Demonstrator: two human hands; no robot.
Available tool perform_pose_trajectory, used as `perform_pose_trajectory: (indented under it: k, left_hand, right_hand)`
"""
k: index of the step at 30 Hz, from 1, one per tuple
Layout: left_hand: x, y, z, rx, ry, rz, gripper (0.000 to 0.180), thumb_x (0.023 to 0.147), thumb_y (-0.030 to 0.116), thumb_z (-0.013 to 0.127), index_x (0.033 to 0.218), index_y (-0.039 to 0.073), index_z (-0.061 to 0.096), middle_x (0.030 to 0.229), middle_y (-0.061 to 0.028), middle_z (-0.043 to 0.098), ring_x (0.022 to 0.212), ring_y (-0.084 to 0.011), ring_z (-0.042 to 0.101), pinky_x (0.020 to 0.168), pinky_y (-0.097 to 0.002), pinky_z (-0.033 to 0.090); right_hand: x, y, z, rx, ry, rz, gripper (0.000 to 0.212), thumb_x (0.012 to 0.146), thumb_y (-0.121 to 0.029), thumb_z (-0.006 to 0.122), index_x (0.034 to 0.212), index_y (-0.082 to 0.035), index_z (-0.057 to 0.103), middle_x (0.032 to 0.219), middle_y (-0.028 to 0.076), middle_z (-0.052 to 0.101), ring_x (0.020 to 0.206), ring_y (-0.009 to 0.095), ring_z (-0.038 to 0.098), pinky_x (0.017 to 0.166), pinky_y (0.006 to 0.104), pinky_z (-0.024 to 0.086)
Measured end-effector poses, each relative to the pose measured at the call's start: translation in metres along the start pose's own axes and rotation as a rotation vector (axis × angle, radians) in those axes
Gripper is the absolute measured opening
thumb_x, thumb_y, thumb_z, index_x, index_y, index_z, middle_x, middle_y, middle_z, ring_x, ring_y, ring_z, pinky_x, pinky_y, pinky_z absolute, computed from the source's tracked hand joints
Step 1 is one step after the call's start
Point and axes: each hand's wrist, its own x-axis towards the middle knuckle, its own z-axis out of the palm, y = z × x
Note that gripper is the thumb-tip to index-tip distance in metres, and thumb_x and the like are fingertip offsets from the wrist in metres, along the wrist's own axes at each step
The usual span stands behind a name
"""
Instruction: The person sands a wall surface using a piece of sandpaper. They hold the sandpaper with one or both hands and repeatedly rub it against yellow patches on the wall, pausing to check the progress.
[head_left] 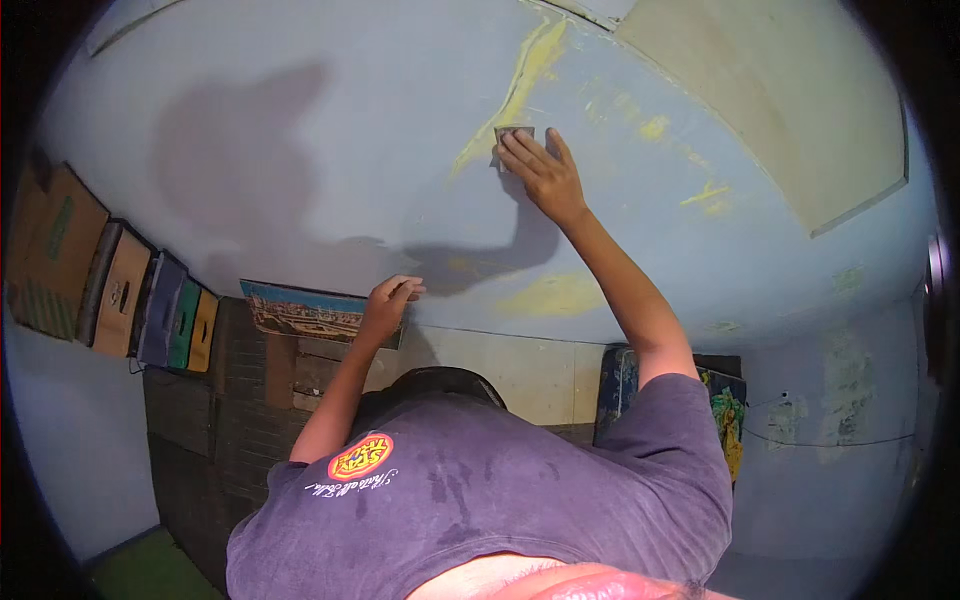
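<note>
My right hand (543,175) presses a small dark grey piece of sandpaper (515,131) flat to the pale blue wall (400,120), its fingers laid over the sheet and the thumb apart. Under and beside it runs a long streak of yellow filler (530,75), slanting up to the right. Lower and to the left, my left hand (390,305) hovers by the wall with loosely bent fingers, and nothing shows in it. Just behind that hand is a printed picture panel (300,312). More yellow patches (553,295) mark the wall below my right arm.
Several boxes and coloured cases (125,285) line the left side. A cream panel (780,110) is at the upper right. Beyond my right arm are a colourful patterned item (725,400) and a thin cable (830,441) along the wall. Green flooring (150,570) shows at lower left.
</note>
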Motion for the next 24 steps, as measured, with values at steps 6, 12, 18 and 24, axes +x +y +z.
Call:
perform_pose_trajectory:
  k: [6, 12, 18, 24]
  left_hand:
    - [-0.002, 0.009, -0.002, -0.029, 0.035, 0.036, 0.033, 0.106, 0.023, 0.053, 0.119, -0.003, 0.068, 0.109, -0.0153, 0.076, 0.101, -0.0215, 0.07, 0.094, -0.0358, 0.054]
    - [-0.005, 0.013, 0.003, -0.004, 0.007, 0.015, 0.033, 0.106, 0.023, 0.053, 0.119, -0.003, 0.068, 0.109, -0.0147, 0.076, 0.1, -0.0213, 0.07, 0.093, -0.036, 0.054]
    - [0.001, 0.004, 0.019, -0.008, -0.06, -0.003, 0.032, 0.106, 0.023, 0.054, 0.119, -0.003, 0.068, 0.109, -0.013, 0.076, 0.099, -0.0203, 0.07, 0.092, -0.0357, 0.054]
    - [0.006, -0.002, 0.013, -0.015, -0.035, 0.061, 0.03, 0.106, 0.02, 0.053, 0.118, -0.003, 0.068, 0.107, -0.0146, 0.076, 0.098, -0.0208, 0.07, 0.09, -0.0345, 0.054]
  right_hand:
    - [0.002, 0.003, -0.032, 0.047, 0.085, -0.126, 0.041, 0.093, -0.018, 0.064, 0.134, -0.023, 0.068, 0.145, -0.004, 0.063, 0.139, 0.014, 0.054, 0.121, 0.0478, 0.033]
    - [0.089, 0.067, -0.093, -0.244, 0.325, 0.036, 0.046, 0.088, -0.007, 0.064, 0.132, -0.021, 0.069, 0.142, -0.004, 0.065, 0.136, 0.015, 0.057, 0.121, 0.0466, 0.03]
    - [0.078, 0.034, -0.037, -0.035, 0.283, 0.107, 0.046, 0.085, -0.004, 0.065, 0.13, -0.013, 0.07, 0.139, 0.003, 0.067, 0.134, 0.018, 0.059, 0.114, 0.0493, 0.041]
    - [-0.018, -0.073, 0.03, 0.142, -0.015, 0.126, 0.04, 0.086, -0.003, 0.065, 0.125, -0.008, 0.071, 0.136, 0.008, 0.068, 0.131, 0.021, 0.061, 0.114, 0.0518, 0.042]
